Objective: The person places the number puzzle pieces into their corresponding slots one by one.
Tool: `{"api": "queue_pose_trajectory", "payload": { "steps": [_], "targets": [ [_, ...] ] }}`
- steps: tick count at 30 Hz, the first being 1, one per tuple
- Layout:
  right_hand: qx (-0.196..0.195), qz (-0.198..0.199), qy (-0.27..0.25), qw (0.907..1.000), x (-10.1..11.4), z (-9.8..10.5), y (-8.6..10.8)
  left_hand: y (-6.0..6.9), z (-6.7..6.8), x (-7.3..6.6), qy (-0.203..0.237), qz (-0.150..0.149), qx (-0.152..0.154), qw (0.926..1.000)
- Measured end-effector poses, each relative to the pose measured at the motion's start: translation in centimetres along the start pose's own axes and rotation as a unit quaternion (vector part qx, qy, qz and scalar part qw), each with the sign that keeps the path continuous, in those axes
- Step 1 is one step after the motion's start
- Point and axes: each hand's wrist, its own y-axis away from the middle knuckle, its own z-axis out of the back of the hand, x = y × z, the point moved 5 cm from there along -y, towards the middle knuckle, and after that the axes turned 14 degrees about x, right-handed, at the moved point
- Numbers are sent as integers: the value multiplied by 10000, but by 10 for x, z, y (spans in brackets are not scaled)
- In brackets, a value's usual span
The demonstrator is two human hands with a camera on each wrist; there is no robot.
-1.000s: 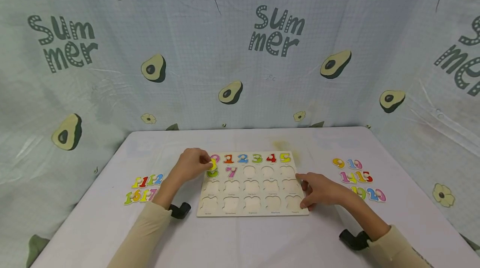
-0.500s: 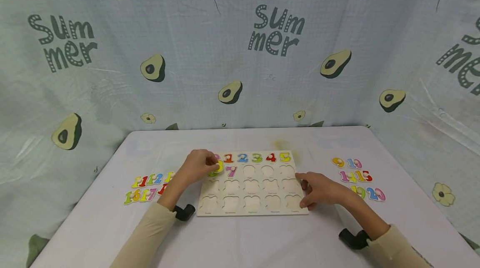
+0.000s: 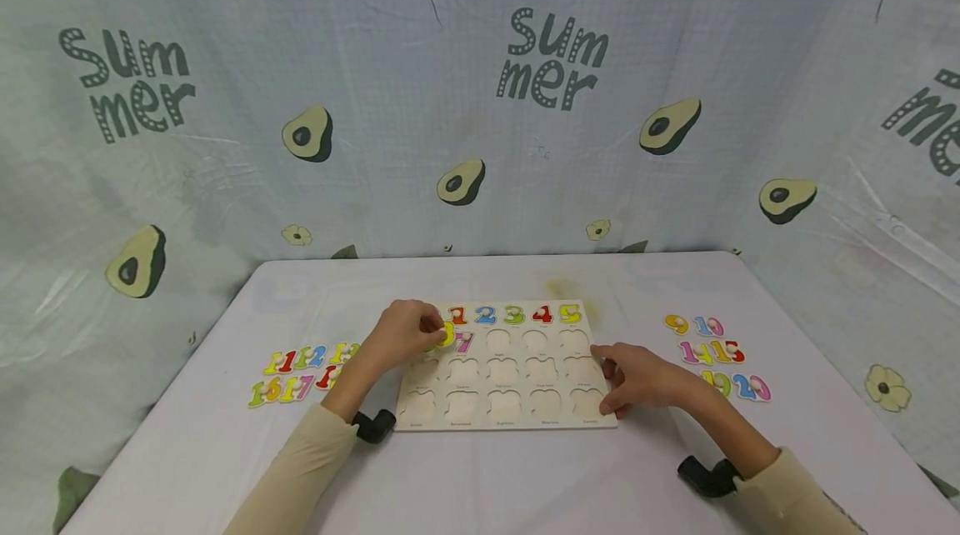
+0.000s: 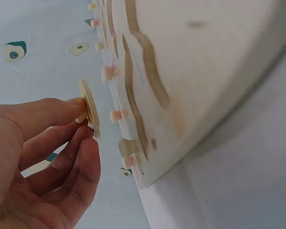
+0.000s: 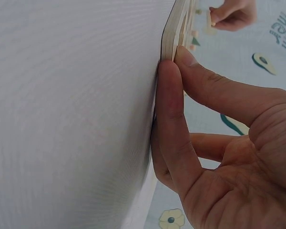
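In the head view my left hand pinches a yellow number puzzle piece over the left part of the wooden number board. The left wrist view shows this piece edge-on between thumb and fingertips, apart from the board; its digit is mostly hidden. Numbers 1 to 5 sit along the board's top row, and a pink 7 lies in the second. My left hand covers the spots to the 7's left. At the board's right edge, my right hand grips the rim between thumb and finger.
Loose number pieces lie in two groups: several at the left, including an 11 and a 17, and several at the right, including a 9 and a 20. A printed curtain stands behind the white table.
My left hand has moved a little to the right with the yellow piece, from above the green piece towards the pink 7. My right hand keeps its place on the board.
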Motion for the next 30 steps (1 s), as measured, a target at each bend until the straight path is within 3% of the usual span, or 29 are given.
{"api": "queue_pose_trajectory", "payload": {
  "steps": [10,18,30],
  "targets": [
    [43,64,8,10000,1,0,0,-3,1,-7,-56,-51,45,10000],
    [22,67,-16,10000,0,-1,1,-11,7,-15,-260,-256,23,9993],
    [20,142,-55,9999,4,0,4,-23,6,-19,-252,-182,325,9990]
  ]
}}
